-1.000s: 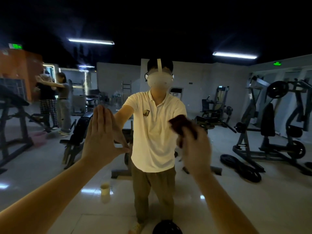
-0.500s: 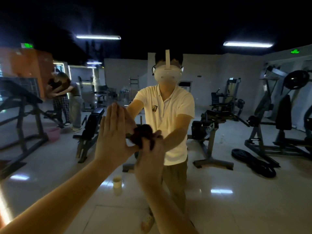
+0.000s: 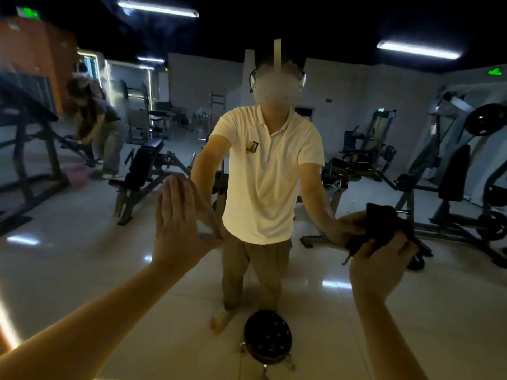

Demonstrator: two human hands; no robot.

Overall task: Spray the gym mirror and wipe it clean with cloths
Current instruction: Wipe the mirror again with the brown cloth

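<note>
Two hands at the mirror (image 3: 82, 270), read from left to right. The left hand (image 3: 178, 223) lies flat against the glass, fingers straight and pressed together with tips upward, thumb spread toward the other hand; it holds nothing and apparently serves as a brace. Between the hands stands the person's reflection (image 3: 263, 174). The right hand (image 3: 381, 261) curls its fingers round a dark cloth (image 3: 384, 226), which bulges beyond the knuckles onto the glass, well apart from the left thumb. Step in hand, as judged: wiping. For a clean pass, flatten the cloth under the palm, press evenly, and draw overlapping strokes toward the bracing hand, lifting that hand lest it leave prints. The mirror stands upright, facing the person; its edges lie out of view, so its long axis cannot be told. The cloth is wadded; its longer run seems to slant from beside the thumb up past the fingertips, though cloth and reflection merge.
</note>
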